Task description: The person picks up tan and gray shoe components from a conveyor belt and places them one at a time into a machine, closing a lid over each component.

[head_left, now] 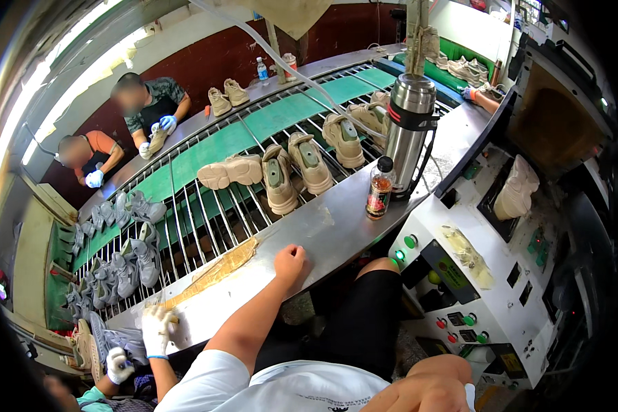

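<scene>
My left hand (292, 264) rests as a closed fist on the steel ledge (336, 226) beside the conveyor and holds nothing. My right hand (422, 395) lies low at the picture's bottom edge, over my knee, partly cut off. Nearest beyond my left hand, two beige shoes (281, 178) stand sole-down on the green slatted conveyor (213, 147), and a third beige shoe (230, 172) lies on its side. A small bottle of reddish liquid (379, 189) and a tall steel flask (408, 130) stand on the ledge to the right.
A white machine panel with coloured buttons (460, 295) sits on my right, with a beige shoe (516, 192) in its opening. Grey shoes (130, 261) crowd the conveyor's left. A co-worker's gloved hand (156, 329) presses the ledge by a yellowish strip (213, 271). Two people (151, 110) work opposite.
</scene>
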Tool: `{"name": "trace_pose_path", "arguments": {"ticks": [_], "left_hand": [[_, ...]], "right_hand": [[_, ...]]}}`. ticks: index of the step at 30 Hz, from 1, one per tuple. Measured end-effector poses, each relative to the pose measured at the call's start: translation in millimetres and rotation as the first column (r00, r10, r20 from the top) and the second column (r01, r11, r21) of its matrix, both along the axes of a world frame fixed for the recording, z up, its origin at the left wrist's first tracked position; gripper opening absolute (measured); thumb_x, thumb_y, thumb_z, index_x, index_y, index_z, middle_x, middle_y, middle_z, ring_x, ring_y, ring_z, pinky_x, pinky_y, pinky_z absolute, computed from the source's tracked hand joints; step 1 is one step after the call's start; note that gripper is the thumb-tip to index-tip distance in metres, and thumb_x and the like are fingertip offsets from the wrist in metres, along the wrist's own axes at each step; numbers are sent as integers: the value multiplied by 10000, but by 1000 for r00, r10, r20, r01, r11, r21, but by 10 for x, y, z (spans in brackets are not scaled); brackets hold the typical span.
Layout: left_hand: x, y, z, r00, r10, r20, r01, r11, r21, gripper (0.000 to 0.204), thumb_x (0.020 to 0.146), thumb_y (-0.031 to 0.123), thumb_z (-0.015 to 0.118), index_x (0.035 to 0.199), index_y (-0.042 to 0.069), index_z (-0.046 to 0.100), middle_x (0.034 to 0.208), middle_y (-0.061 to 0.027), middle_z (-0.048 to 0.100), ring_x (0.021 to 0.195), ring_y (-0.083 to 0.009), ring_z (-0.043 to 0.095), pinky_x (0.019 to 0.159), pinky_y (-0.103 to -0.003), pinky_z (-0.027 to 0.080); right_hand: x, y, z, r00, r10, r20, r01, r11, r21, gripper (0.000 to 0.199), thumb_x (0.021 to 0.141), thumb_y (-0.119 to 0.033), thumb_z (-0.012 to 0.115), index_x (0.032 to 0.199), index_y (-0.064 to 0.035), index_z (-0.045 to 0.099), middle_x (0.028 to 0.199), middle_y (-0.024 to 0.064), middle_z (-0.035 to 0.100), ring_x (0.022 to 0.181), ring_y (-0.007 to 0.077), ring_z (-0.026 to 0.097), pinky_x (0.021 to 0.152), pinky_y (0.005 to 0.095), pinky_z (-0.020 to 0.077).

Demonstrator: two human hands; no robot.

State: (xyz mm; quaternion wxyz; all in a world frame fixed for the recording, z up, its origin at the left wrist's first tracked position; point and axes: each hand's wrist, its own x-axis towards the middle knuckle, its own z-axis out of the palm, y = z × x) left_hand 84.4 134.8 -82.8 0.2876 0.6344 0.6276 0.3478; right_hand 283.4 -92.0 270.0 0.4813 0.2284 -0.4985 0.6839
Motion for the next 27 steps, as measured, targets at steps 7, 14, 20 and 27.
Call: {"name": "trace_pose_path", "arguments": {"ticks": [7, 14, 20, 27], "left_hand": [[-631, 1186, -276, 850, 298, 435, -341, 940, 22, 174, 866, 189, 541, 778, 61, 619, 606, -1, 533, 544, -76, 475, 472, -262, 374], [-1207, 2640, -92, 718, 562, 410, -424, 821, -382, 644, 771, 483, 685, 1185, 63, 427, 952, -95, 540, 736, -186, 515, 618, -338, 433], [-942, 3734, -291, 483, 704, 521, -428, 708, -561, 1452, 506, 637, 828, 1473, 16, -60, 1523, -198, 191, 1349, -364, 300, 1090, -550, 256], [-1577, 4365, -603, 413, 630, 658, -281, 775, -566, 412, 721, 417, 698, 975, 114, 585, 911, -76, 597, 897, -288, 573, 868, -483, 460]], "right_hand": [[107, 482, -58, 1000, -16, 3, 16, 999, -41, 427, 742, -53, 718, 1090, -53, 472, 1151, 353, 554, 1078, 471, 566, 897, 531, 470], [197, 1223, -76, 997, -78, 20, 80, 991, -109, 363, 782, -114, 696, 1073, -38, 493, 1196, 366, 519, 1123, 483, 530, 913, 546, 450], [529, 1599, -457, 967, -183, 177, 201, 975, -92, 455, 739, -144, 725, 1118, -32, 499, 1212, 378, 503, 1116, 487, 521, 923, 535, 432], [1437, 1411, -1158, -948, -244, 203, 265, -261, 928, 329, 638, -53, 698, 947, -12, 593, 889, 170, 628, 834, 368, 611, 775, 409, 492]]}}
